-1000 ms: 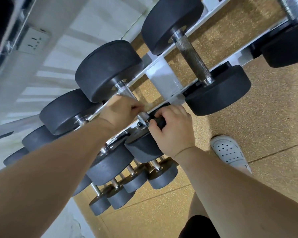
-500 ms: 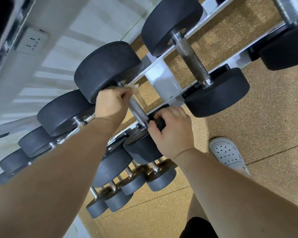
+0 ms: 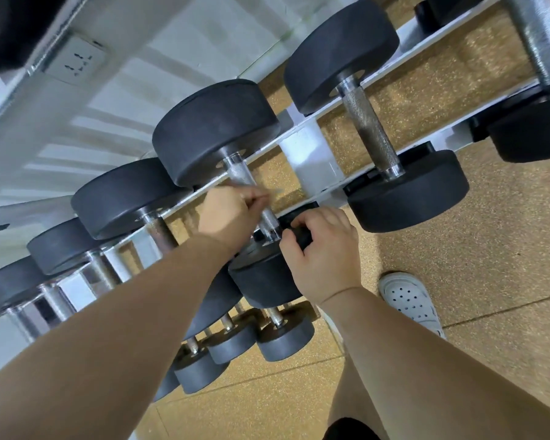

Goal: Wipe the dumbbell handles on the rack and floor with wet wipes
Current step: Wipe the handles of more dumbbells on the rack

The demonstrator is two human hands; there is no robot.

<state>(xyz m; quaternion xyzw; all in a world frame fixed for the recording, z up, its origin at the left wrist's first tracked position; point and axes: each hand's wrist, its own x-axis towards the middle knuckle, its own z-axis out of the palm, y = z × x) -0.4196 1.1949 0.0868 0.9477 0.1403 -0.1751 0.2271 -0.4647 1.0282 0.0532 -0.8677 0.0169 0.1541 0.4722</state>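
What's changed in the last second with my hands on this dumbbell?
The left hand, gripping the wipe round the handle, slid up toward the far weight, then back down to mid-handle. The right hand kept holding the dumbbell's near end.

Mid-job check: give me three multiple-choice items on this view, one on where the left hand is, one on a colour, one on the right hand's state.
1. Where is the left hand?
A. on a dumbbell handle on the rack
B. on the floor
C. on the wall socket

2. What colour is the shoe?
A. black
B. red
C. white

3. How is the right hand?
A. hanging free
B. curled on a black part at that dumbbell's near end
C. flat on the wall

Answers: 1 A, its fingers wrap the steel bar. 2 C, the perforated upper is plainly white. 3 B, its fingers curl over the black piece.
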